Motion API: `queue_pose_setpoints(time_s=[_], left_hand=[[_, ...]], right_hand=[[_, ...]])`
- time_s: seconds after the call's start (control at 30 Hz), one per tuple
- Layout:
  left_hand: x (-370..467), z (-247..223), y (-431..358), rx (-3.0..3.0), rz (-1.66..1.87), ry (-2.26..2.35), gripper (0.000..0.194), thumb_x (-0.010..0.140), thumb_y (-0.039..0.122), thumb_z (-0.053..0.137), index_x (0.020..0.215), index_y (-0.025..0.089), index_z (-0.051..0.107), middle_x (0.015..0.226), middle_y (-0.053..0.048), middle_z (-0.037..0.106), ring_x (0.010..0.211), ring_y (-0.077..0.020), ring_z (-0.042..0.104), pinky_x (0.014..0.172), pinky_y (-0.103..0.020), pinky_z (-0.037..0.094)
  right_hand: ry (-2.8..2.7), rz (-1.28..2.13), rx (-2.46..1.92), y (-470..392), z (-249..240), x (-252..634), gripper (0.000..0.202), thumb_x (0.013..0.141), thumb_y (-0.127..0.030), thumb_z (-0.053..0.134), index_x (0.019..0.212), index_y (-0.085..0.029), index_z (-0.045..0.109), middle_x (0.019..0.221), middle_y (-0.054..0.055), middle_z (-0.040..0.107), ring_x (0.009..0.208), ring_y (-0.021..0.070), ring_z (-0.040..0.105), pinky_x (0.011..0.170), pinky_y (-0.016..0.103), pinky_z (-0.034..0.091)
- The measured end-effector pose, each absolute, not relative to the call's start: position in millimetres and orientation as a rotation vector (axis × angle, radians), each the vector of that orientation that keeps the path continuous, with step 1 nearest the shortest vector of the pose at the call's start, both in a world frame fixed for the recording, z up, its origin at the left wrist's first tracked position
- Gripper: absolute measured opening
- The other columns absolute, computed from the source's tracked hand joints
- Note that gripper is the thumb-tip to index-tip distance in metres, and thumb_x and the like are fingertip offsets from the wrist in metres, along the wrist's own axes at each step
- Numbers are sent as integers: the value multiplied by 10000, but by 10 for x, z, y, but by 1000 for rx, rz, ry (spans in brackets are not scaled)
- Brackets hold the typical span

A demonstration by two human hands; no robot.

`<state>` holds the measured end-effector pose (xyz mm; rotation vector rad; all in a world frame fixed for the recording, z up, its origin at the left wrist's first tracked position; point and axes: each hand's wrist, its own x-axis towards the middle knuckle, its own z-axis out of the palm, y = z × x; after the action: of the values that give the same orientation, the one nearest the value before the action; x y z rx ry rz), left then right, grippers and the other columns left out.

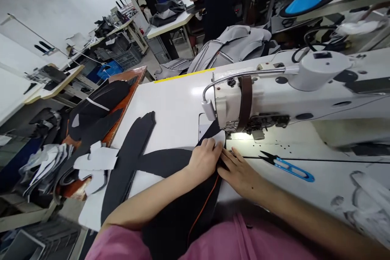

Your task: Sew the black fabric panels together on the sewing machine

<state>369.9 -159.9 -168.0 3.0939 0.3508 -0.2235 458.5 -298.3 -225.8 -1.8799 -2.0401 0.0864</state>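
Observation:
A black fabric piece (179,215) with an orange cord (203,207) along it runs from my lap up to the white sewing machine (265,97). My left hand (205,157) is closed on this fabric just before the machine's needle area, fingers bent. A small pale patch (218,137) shows right beyond its knuckles. Close against it, my right hand (237,171) pinches the fabric's right edge, its forefinger stretched towards the lit needle plate. The fingertips of both hands are partly hidden. To the right lie blue-handled thread snips (288,165), touched by neither hand.
Stacked black cut pieces (129,158) lie on the white table (164,109) at left. Beside them are white pieces (96,158) and a brown side table (131,89) with dark fabric. Grey fabric (234,42) is heaped behind the machine. A person (217,0) stands farther back.

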Motion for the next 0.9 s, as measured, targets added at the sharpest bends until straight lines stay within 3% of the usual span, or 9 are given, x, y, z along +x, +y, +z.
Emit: queue_pose_setpoints(time_s=[0.1,0.27,0.4,0.53,0.73,0.9], left_hand=[[3800,-1707,-1605,3129,-207,166,387,906,172,328,1263,146,473,1346,-145,466,1038,-250,507,724,-338,544],[3830,-1674,-1485,3151,-354,231,477,845,137,398,1321,150,431,1427,-113,413,1037,-264,497,682,-338,549],[3774,-1683,-1460,3163,-252,397,530,803,76,395,1328,142,426,1435,-95,412,1080,-263,476,758,-345,547],[3748,-1675,-1529,3134,-15,286,471,861,110,359,1323,136,445,1428,-82,425,1063,-232,466,826,-325,531],[3820,-1683,-1476,3179,-267,177,439,862,135,403,1294,164,477,1396,-55,469,982,-226,493,622,-282,535],[3825,-1709,-1420,3262,-359,520,508,821,73,408,1327,114,429,1408,-98,446,1016,-245,483,689,-303,543]], right_hand=[[-2036,130,-1873,-3025,-2225,4588,291,775,-72,496,1039,-151,590,1318,206,475,1358,322,265,1073,583,235],[-1945,72,-1877,-3051,-2262,4562,260,826,-92,459,1044,-146,588,1354,229,438,1356,329,267,1057,603,227],[-1931,67,-1869,-3047,-2255,4569,246,857,-85,415,1015,-147,594,1367,209,431,1337,343,291,1051,609,225],[-1923,141,-1881,-3012,-2167,4591,215,849,-112,458,992,-175,605,1349,166,450,1301,350,332,1036,614,233],[-1894,159,-1880,-2992,-2141,4582,152,863,-129,458,888,-152,605,1336,201,437,1309,328,322,1039,568,258],[-1874,95,-1915,-3034,-2185,4544,167,837,-87,471,936,-151,589,1400,187,394,1326,340,302,1027,566,280]])
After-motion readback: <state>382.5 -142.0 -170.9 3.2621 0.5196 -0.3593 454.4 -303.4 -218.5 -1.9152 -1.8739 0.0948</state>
